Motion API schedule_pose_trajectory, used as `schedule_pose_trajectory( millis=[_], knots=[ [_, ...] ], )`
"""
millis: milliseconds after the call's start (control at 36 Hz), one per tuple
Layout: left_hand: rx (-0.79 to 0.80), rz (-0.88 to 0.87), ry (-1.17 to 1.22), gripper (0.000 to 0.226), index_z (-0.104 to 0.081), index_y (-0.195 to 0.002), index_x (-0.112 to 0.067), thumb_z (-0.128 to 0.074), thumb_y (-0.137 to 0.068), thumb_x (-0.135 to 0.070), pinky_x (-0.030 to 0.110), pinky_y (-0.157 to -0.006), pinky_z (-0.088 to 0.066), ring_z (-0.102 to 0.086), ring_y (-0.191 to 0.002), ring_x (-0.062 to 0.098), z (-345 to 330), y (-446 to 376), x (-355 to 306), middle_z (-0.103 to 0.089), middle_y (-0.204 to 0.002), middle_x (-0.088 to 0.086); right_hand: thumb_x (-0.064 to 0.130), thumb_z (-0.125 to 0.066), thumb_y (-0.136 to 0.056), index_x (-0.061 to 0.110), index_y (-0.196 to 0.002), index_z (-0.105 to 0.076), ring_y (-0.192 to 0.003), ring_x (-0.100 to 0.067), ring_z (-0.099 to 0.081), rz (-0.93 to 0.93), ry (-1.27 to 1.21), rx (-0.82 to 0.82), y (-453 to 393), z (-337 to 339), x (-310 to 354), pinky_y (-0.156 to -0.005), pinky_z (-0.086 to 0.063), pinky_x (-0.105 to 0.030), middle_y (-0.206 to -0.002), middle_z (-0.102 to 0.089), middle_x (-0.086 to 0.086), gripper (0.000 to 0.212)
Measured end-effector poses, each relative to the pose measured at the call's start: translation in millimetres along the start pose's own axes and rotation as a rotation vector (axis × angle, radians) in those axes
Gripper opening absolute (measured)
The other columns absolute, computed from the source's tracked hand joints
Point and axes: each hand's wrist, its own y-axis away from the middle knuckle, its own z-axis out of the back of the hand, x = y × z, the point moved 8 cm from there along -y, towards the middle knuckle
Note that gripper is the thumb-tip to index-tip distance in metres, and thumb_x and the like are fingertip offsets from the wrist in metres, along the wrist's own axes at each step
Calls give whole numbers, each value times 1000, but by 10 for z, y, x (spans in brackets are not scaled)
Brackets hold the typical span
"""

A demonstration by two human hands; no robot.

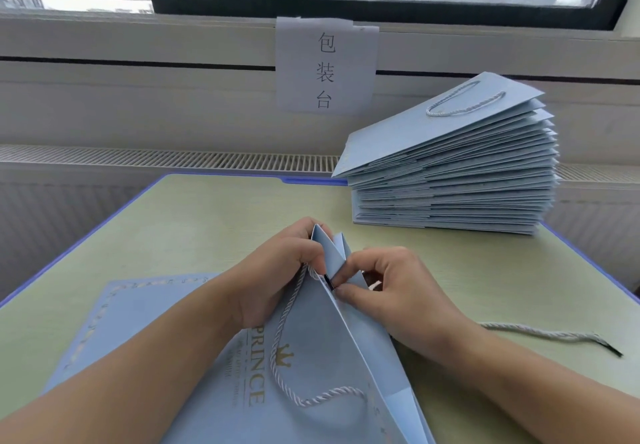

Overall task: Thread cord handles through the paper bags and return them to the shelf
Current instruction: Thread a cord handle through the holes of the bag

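A light blue paper bag [311,374] with gold lettering lies in front of me, its open top edge raised between my hands. My left hand [277,277] grips the bag's top edge and a white twisted cord [280,350] that trails down over the bag's front. My right hand [391,291] pinches the dark cord tip at the bag's rim, right beside the left fingers. A second loose cord [540,334] lies on the table to the right. Another flat blue bag [131,319] lies under my left forearm.
A tall stack of flat blue bags [450,180] stands at the table's far right, the top one with a cord handle. The pale green table [214,221] has a blue rim. A paper sign [325,65] hangs on the wall below the window.
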Motion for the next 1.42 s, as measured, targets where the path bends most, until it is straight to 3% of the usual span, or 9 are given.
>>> schedule_pose_trajectory(
  millis=[111,194,333,444,611,833,944,1111,1417],
  knots=[
    [-10,-15,-13,37,-48,-87,-11,-47,-50,-6,31,-60,-44,-51,-62,24,-11,15,-29,-52,-77,12,9,-72,-81,31,-67,-69,-61,5,-53,5,-70,-52,2,7,-6,-59,-36,-9,-95,-60,7,27],
    [-20,-25,-17,35,-48,-85,-10,-47,-50,-7,32,-61,-44,-51,-62,25,0,21,-41,-52,-76,13,9,-72,-81,29,-69,-70,-88,9,-53,50,-40,-134,14,55,27,-73,-34,-3,-105,-56,13,23],
    [-42,-26,-84,38,-49,-87,-9,-49,-49,-8,33,-61,-42,-50,-66,26,-12,0,-23,-49,-75,12,30,-60,-81,32,-81,-61,-92,1,-51,390,267,-358,101,159,300,-86,-33,-19,-91,-53,21,2],
    [-28,-39,-82,36,-49,-86,-8,-50,-50,-8,34,-61,-44,-52,-64,25,-33,16,-40,-52,-73,12,25,-59,-85,31,-88,-62,-78,-3,-55,378,111,-204,60,112,284,-73,-41,-15,-79,-57,17,8],
    [-45,-57,7,31,-48,-79,-9,-46,-49,-6,27,-53,-43,-49,-56,23,-5,46,-91,-50,-70,10,57,-36,-90,42,-112,-42,-99,-1,-52,107,-7,-209,5,290,56,-82,-41,-18,-102,-57,17,28],
    [-51,-97,69,25,-48,-71,-14,-46,-48,-4,28,-54,-41,-50,-53,20,-7,61,-118,-49,-66,9,9,-52,-96,22,-122,-53,-76,-15,-55,-243,-305,435,53,-29,-121,-70,-41,-24,-81,-63,-4,29],
    [-59,-105,60,31,-47,-77,-12,-44,-47,-3,23,-47,-42,-49,-51,19,-9,63,-129,-50,-66,9,-6,-48,-93,5,-115,-54,-56,-11,-44,-271,-422,422,15,205,-181,-54,-38,-18,-61,-50,0,26],
    [-71,-89,1,32,-48,-78,-12,-45,-47,-5,26,-45,-42,-49,-51,20,-10,69,-118,-50,-67,10,12,-51,-84,8,-102,-61,-45,-8,-28,-322,-459,509,-9,496,-340,-44,-16,-22,-53,-40,1,21],
    [-168,-91,-47,32,-46,-78,-11,-45,-46,-6,27,-51,-40,-46,-53,23,180,63,-126,-48,-65,9,31,-86,-67,12,-103,-68,-39,-4,-28,-136,-761,431,-82,1250,-483,-38,-30,-14,-48,-44,7,44]
  ],
)
